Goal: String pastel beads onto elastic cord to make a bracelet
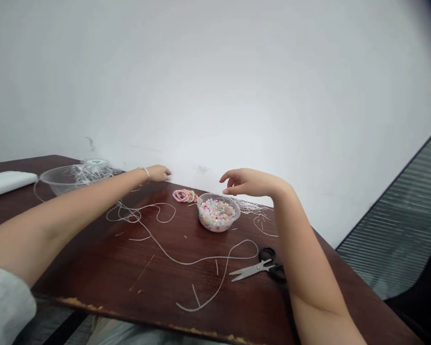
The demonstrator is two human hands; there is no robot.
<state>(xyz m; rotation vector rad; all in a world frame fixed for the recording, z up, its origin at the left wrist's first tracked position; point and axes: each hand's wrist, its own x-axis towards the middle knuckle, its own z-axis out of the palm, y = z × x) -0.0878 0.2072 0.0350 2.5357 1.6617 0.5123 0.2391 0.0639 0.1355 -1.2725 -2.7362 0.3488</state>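
Observation:
My right hand (pixel 244 182) hovers above a clear plastic bowl of small pastel beads (pixel 217 213), its fingers loosely bent and apart, with nothing in them. My left hand (pixel 160 173) reaches out to the table's back edge by the wall, left of a pile of colourful beaded bracelets (pixel 185 195). Blur and the angle hide whether its fingers are open or closed. A thin bracelet (pixel 144 173) circles that wrist. Across the table winds a long white cord (pixel 179 261). Black-handled scissors (pixel 256 268) lie with blades parted beside my right forearm.
Behind my left forearm stands a larger clear bowl (pixel 57 178) with tangled white string (pixel 89 173) and a white spool (pixel 97 163). A white box-like object (pixel 9 182) is at far left. Cut cords (pixel 249 206) lie along the wall. The brown table (pixel 104 282) has a chipped front edge.

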